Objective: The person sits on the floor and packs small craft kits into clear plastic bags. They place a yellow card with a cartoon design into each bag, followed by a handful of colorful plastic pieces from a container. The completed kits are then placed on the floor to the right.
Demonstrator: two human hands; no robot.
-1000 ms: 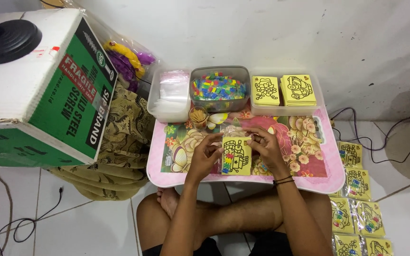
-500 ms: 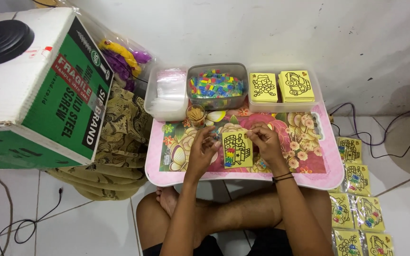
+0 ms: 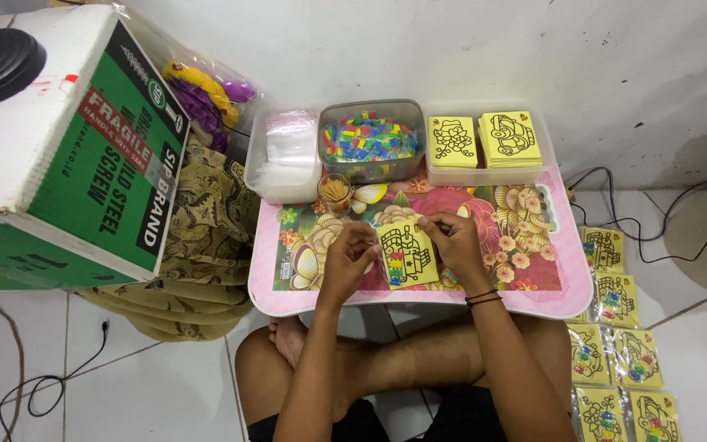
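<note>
Floral pink table, bead tub, card tray

On the counter, the bead tub stands behind the card, bags left, card stacks right.

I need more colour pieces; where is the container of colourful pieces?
The grey container of colourful pieces stands at the tray table's far edge, centre, between the clear bags and yellow cards.

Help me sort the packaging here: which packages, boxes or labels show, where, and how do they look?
Card: yellow, black drawing, held by left hand and right hand.
Carton: far left, green and white, red label.
Packets: floor at right, clear-bagged yellow cards.
Tub: table rear, clear, coloured bits.
</note>
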